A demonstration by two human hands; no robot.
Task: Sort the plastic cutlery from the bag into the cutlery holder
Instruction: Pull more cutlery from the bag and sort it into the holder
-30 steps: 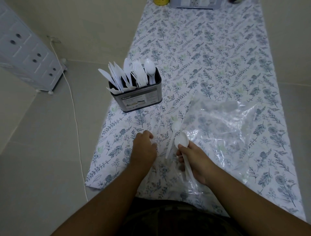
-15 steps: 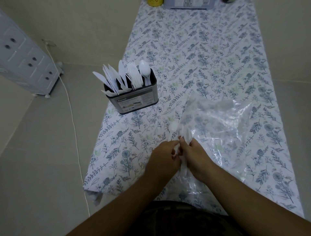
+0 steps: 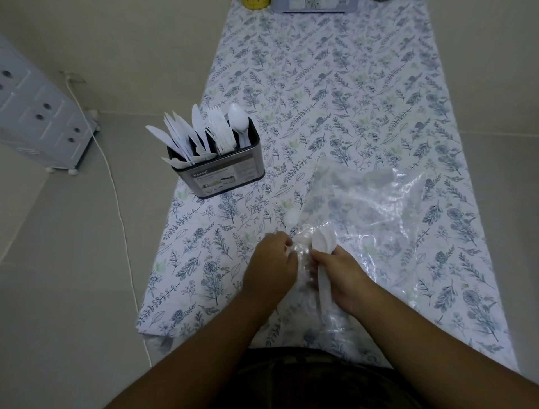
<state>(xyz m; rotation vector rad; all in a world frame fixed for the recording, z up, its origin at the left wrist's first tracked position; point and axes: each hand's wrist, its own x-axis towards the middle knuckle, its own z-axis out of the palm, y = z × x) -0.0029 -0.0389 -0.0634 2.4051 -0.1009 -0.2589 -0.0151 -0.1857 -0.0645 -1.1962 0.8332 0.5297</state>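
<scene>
A dark metal cutlery holder (image 3: 221, 178) stands on the floral cloth (image 3: 335, 87) at the left, filled with white knives, forks and a spoon or two. A clear plastic bag (image 3: 370, 204) lies crumpled to its right. My right hand (image 3: 338, 274) grips white plastic spoons (image 3: 322, 242) by their handles, bowls pointing away from me. My left hand (image 3: 272, 262) curls round the handle of another white spoon (image 3: 291, 219) at the bag's near edge; its bowl sticks out beyond my fingers.
The cloth covers a strip of tiled floor. A grey drawer unit (image 3: 35, 116) stands at the far left with a white cable (image 3: 116, 198) running past it. A yellow object (image 3: 256, 3) and a box (image 3: 315, 5) sit at the cloth's far end.
My left hand moved right from the cloth to the bag's edge and took hold of the loose spoon. My right hand kept its spoons and shifted only slightly.
</scene>
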